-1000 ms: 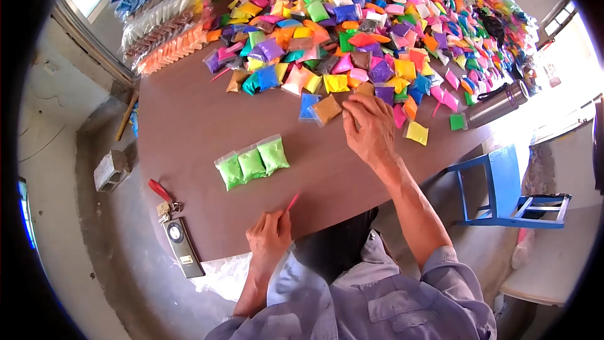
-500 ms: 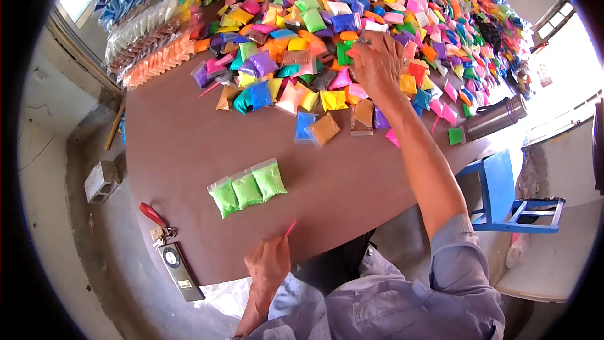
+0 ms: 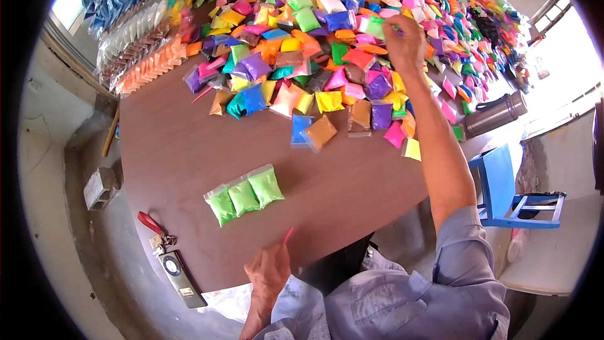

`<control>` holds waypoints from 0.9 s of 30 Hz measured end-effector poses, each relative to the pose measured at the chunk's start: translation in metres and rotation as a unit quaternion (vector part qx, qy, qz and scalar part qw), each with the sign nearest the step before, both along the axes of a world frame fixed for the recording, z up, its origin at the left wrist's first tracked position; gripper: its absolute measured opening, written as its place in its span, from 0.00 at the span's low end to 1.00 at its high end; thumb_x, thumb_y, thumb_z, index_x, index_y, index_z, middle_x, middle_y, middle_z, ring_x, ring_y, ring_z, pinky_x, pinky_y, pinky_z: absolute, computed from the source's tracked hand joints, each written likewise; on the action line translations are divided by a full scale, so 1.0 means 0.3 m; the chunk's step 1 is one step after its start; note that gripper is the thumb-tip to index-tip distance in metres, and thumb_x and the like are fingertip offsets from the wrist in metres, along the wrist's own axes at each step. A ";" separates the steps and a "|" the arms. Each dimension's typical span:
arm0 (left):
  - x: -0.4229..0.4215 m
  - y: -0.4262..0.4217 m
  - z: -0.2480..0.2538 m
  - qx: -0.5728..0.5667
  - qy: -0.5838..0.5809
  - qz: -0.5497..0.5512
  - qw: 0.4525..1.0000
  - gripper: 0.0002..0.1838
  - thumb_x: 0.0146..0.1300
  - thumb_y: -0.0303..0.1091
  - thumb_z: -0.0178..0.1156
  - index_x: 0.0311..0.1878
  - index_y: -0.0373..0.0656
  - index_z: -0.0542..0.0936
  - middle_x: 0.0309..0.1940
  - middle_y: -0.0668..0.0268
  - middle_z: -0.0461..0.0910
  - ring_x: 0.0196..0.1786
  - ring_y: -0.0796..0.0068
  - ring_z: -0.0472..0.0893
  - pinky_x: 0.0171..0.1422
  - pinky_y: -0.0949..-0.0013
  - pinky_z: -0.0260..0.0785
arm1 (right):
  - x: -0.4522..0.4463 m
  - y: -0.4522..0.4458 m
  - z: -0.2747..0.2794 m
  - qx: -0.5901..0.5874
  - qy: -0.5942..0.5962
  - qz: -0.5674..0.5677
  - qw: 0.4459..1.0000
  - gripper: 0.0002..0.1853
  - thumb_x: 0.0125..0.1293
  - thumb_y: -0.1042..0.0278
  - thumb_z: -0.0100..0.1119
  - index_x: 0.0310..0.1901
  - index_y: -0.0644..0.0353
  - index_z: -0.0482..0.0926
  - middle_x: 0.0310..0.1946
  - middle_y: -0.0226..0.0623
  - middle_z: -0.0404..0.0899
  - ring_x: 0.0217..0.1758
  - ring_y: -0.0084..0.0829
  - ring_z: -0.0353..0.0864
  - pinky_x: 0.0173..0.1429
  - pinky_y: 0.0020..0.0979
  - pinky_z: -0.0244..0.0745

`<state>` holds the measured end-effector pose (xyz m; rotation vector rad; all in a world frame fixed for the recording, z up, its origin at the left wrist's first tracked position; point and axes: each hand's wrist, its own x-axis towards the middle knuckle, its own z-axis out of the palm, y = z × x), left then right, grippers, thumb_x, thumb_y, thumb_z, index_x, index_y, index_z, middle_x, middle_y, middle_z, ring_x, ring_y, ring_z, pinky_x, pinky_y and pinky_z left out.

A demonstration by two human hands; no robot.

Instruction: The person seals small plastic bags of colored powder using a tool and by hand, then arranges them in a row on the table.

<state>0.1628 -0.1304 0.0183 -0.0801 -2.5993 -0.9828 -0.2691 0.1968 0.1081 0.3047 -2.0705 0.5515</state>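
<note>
Head view, hands (image 3: 269,271), green packets (image 3: 243,197), illegible label (image 3: 186,291)

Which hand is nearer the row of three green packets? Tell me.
Left. The left hand is just this side of the green packets; the right hand is well beyond them and rightward, at the heap of colourful packets.

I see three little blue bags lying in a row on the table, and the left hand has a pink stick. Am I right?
Almost! The three little bags in a row are light green, not blue, as the head view shows. The left hand does have a pink stick.
</note>
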 end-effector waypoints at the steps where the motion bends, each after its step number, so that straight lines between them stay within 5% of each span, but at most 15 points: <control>1: 0.004 0.000 0.005 -0.007 -0.018 -0.004 1.000 0.09 0.65 0.20 0.69 0.46 0.40 0.83 0.25 0.57 0.80 0.25 0.55 0.82 0.31 0.59 0.73 | 0.025 0.036 0.013 -0.100 -0.028 -0.001 0.995 0.07 0.62 0.65 0.70 0.40 0.55 0.90 0.40 0.37 0.89 0.44 0.39 0.88 0.52 0.41 0.80; 4: 0.003 0.012 -0.003 0.000 0.016 0.018 1.000 0.06 0.64 0.22 0.71 0.38 0.40 0.81 0.22 0.61 0.77 0.20 0.63 0.76 0.27 0.63 0.68 | 0.174 0.107 0.042 -0.235 -0.071 0.006 0.969 0.09 0.67 0.63 0.70 0.40 0.59 0.87 0.34 0.36 0.87 0.38 0.30 0.86 0.46 0.35 0.80; 8: 0.006 0.013 -0.025 -0.001 0.040 0.019 0.999 0.06 0.64 0.22 0.71 0.37 0.40 0.81 0.23 0.59 0.78 0.23 0.60 0.79 0.29 0.61 0.70 | 0.481 0.118 -0.015 -0.261 -0.138 0.017 0.955 0.08 0.74 0.67 0.66 0.41 0.63 0.81 0.29 0.29 0.79 0.32 0.18 0.79 0.38 0.27 0.76; 12: -0.005 0.022 -0.002 -0.030 0.058 0.012 0.998 0.07 0.64 0.21 0.70 0.40 0.41 0.81 0.26 0.58 0.81 0.29 0.56 0.83 0.33 0.58 0.74 | 0.793 0.002 -0.166 -0.398 -0.187 0.116 0.890 0.05 0.77 0.70 0.62 0.47 0.61 0.79 0.33 0.30 0.82 0.29 0.16 0.78 0.32 0.22 0.73; 14: 0.006 0.027 -0.002 -0.042 0.058 0.016 0.997 0.06 0.64 0.22 0.70 0.39 0.42 0.81 0.26 0.59 0.81 0.29 0.57 0.83 0.33 0.57 0.74 | 0.933 -0.050 -0.197 -0.451 -0.316 0.085 0.830 0.03 0.79 0.72 0.59 0.48 0.61 0.77 0.40 0.34 0.86 0.34 0.18 0.84 0.35 0.23 0.79; 18: 0.015 0.043 0.019 -0.038 0.043 0.017 0.998 0.04 0.65 0.23 0.70 0.39 0.41 0.83 0.27 0.58 0.81 0.28 0.56 0.82 0.35 0.57 0.74 | 1.104 -0.159 -0.277 -0.508 -0.270 0.167 0.800 0.03 0.80 0.74 0.57 0.49 0.63 0.75 0.51 0.38 0.85 0.43 0.24 0.89 0.39 0.23 0.84; 21: -0.006 0.084 0.030 -0.085 0.094 0.010 0.992 0.05 0.64 0.25 0.71 0.40 0.44 0.84 0.29 0.58 0.83 0.32 0.53 0.84 0.38 0.56 0.76 | 1.191 -0.180 -0.308 -0.469 -0.271 0.225 0.810 0.05 0.77 0.81 0.59 0.49 0.65 0.75 0.62 0.43 0.77 0.55 0.30 0.88 0.53 0.27 0.86; 27: -0.152 0.257 0.023 -0.075 0.132 -0.069 0.986 0.05 0.66 0.29 0.69 0.43 0.46 0.85 0.34 0.62 0.85 0.35 0.57 0.85 0.40 0.56 0.78 | 1.268 -0.158 -0.292 -0.328 -0.199 0.233 0.894 0.08 0.71 0.88 0.62 0.47 0.68 0.77 0.60 0.44 0.78 0.56 0.26 0.84 0.60 0.27 0.84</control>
